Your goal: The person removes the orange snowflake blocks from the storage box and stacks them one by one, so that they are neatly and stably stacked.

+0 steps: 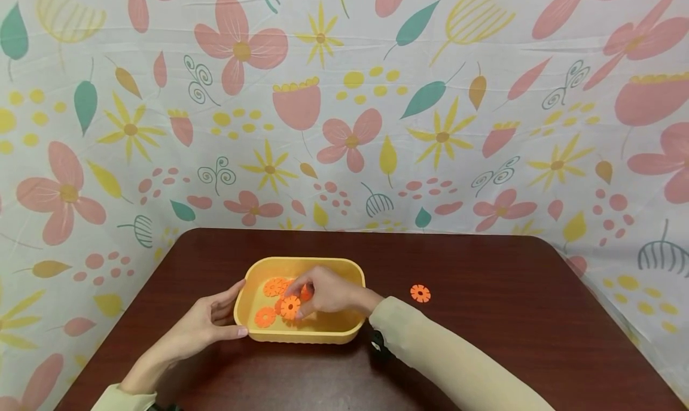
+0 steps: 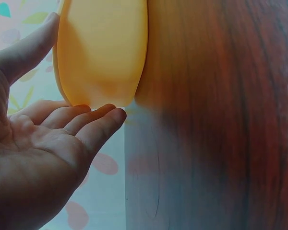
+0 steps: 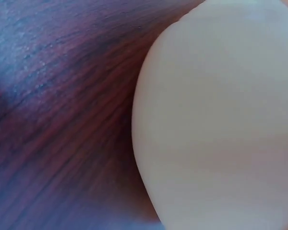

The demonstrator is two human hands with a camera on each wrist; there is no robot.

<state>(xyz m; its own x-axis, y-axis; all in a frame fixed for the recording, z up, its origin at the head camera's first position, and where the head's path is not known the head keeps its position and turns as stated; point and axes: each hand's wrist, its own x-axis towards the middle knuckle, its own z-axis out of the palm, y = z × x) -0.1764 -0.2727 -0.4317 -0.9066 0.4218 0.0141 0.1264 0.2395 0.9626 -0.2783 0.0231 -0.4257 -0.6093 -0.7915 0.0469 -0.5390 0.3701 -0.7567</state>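
A yellow plastic bin (image 1: 301, 337) sits on the table with several orange notched building discs in it. My right hand (image 1: 328, 291) reaches into the bin and pinches one orange notched disc (image 1: 290, 307) between thumb and fingers. Beside it, other loose discs (image 1: 265, 317) lie on the bin's floor. At the bin's left end, my left hand (image 1: 196, 327) rests against the wall, its thumb by the front corner and its extended fingers (image 2: 103, 129) touching the end. The right wrist view is mostly filled by the pale bin wall (image 3: 216, 115), so the hand is hidden there.
One more orange disc (image 1: 420, 293) lies on the dark wooden table (image 1: 484, 315), right of the bin. A flower-patterned cloth (image 1: 350, 100) hangs behind the table and along its sides.
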